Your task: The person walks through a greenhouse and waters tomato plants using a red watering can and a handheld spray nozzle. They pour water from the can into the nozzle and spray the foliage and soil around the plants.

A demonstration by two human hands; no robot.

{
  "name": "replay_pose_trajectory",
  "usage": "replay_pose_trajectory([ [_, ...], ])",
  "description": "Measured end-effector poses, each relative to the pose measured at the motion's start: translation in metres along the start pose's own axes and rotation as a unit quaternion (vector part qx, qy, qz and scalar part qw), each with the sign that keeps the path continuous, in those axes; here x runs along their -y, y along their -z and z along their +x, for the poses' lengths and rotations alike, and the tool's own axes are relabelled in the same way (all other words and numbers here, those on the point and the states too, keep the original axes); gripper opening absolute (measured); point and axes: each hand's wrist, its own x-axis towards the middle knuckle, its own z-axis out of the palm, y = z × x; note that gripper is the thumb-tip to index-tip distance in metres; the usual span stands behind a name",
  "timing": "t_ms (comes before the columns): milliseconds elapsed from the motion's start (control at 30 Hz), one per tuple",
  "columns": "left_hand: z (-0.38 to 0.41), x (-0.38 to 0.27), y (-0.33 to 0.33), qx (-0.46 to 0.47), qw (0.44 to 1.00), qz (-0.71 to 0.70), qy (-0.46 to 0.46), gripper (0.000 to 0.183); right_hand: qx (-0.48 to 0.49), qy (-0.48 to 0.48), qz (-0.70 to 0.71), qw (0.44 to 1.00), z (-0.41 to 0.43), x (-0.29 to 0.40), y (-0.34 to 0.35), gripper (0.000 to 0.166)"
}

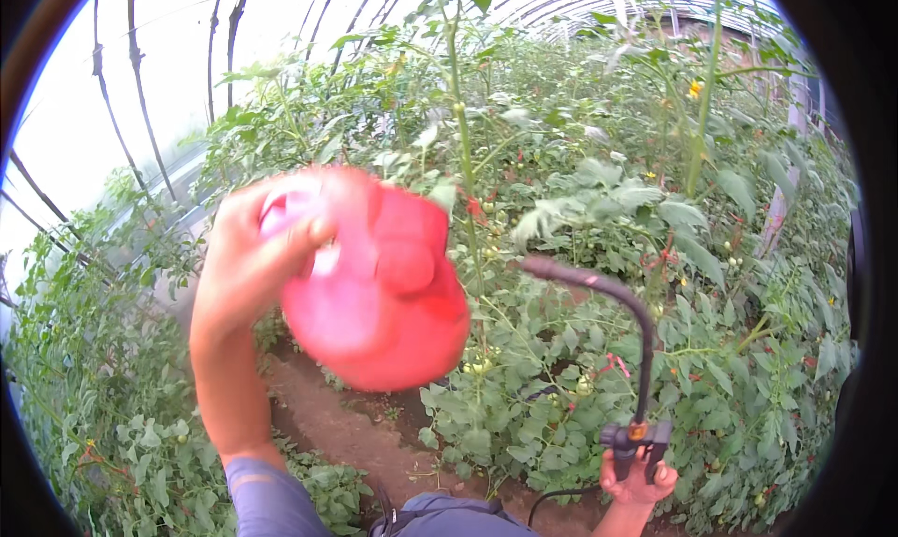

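My left hand point(242, 277) is raised close to the camera and grips a red cap point(379, 326), blurred by motion. The thumb lies over a pale part of it, and the other fingers are hidden behind it. Low on the right, my right hand point(637, 486) holds the black trigger handle point(631, 442) of a sprayer. From that handle a dark wand point(644, 340) rises and bends left, with its tip among the tomato leaves. A thin black hose point(561, 493) runs from near the handle toward my body.
Tomato plants point(505, 411) with green fruit crowd the front and both sides. A bare soil path point(330, 411) runs between the rows. Tall stems point(459, 116) stand just ahead. Red ties point(659, 258) mark some stems. A pale post point(782, 193) leans at right under the hooped greenhouse roof.
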Motion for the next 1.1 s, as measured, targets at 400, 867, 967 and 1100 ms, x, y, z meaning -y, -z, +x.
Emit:
replay_pose_trajectory([
  [400,-0.081,0.126,0.103,-0.064,0.984,-0.02,0.164,0.04,-0.062,-0.07,-0.029,0.995,0.056,-0.146,-0.02,0.08],
  [867,0.132,0.157,0.171,-0.097,0.988,0.045,-0.109,0.048,-0.189,0.187,-0.268,0.926,0.228,-0.183,-0.136,0.067],
  [967,0.195,0.172,0.162,-0.051,0.982,0.081,-0.164,0.054,-0.174,0.161,-0.242,0.941,0.258,-0.185,-0.147,0.065],
  [1100,0.229,0.172,0.114,-0.026,0.99,0.065,-0.125,0.057,-0.178,0.149,-0.233,0.944,0.27,-0.177,-0.14,0.063],
])
